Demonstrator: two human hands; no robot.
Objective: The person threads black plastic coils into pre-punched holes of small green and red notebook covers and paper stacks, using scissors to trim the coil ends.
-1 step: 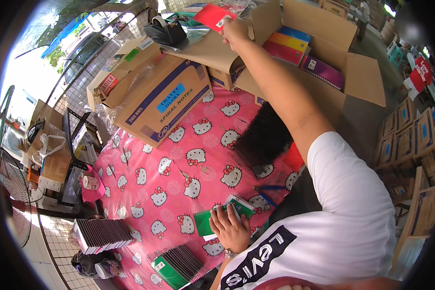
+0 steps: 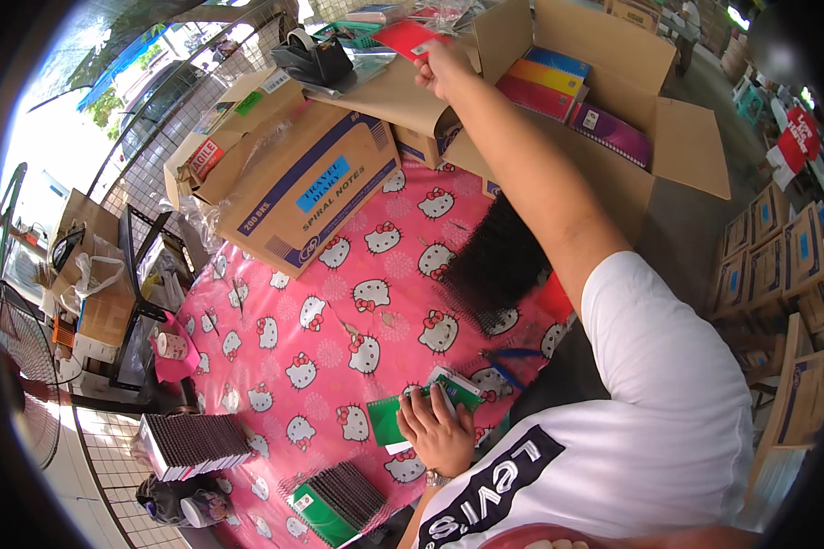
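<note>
Your right hand (image 2: 444, 71) grips the red notebook (image 2: 403, 38) by its near edge, out past the carton (image 2: 256, 229) and to its right. Small white mark on the red cover, too small to read. Your left hand (image 2: 438, 432) lies flat, fingers extended, on the green notebooks (image 2: 384, 423), well nearer you than the carton.

Writing: carton has a blue label (image 2: 323, 185) with dark capitals, more dark print around it, blue bands, an oval logo low on its front. Red-and-white sticker (image 2: 206, 157) just left of the carton. White lettering on your shirt's black patch (image 2: 499, 485).

Right of the carton: open box (image 2: 691, 151) of coloured notebooks (image 2: 545, 82). Nearer you than the carton: black coils (image 2: 499, 261), green stack (image 2: 339, 503), dark stack (image 2: 192, 446).
</note>
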